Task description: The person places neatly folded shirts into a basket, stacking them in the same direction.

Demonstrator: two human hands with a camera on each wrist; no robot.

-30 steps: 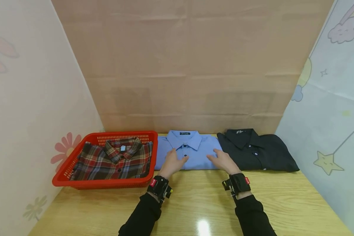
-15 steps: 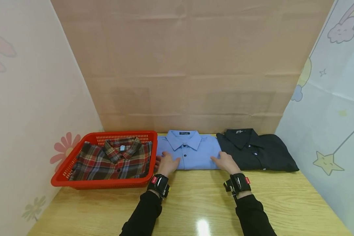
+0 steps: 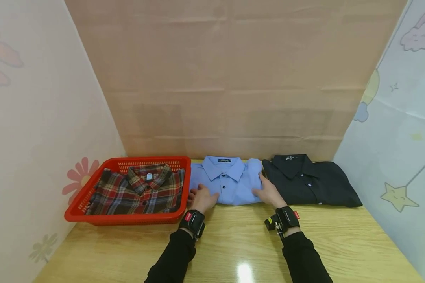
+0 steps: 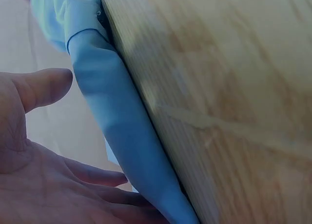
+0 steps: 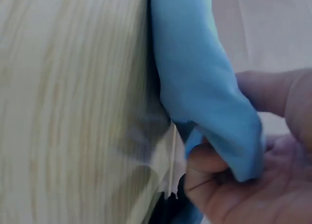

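Three folded shirts lie in one row along the far edge of the desk (image 3: pixel 233 243). The blue shirt (image 3: pixel 230 182) is the middle one. The plaid shirt (image 3: pixel 138 192) lies inside the one red basket (image 3: pixel 127 219), which stands at the far left corner of the desk. The black shirt (image 3: pixel 308 181) lies toward the far right corner, just beside the blue shirt.

Both hands are at the near edge of the blue shirt. The left hand (image 3: pixel 201 198) is at the shirt's near left corner, close to the basket wall. In the left wrist view the fingers (image 4: pixel 105 177) reach under the folded blue cloth, while the thumb (image 4: pixel 46 85) is lifted and apart from it, so this hand is mostly open and does not close on the cloth. The right hand (image 3: pixel 267 192) is at the shirt's right side, next to the black shirt. In the right wrist view its fingers (image 5: pixel 209 168) are curled under the fold and the thumb (image 5: pixel 268 92) lies above it, so it pinches the blue cloth between them.

Each wrist carries one black band with a camera, two in total
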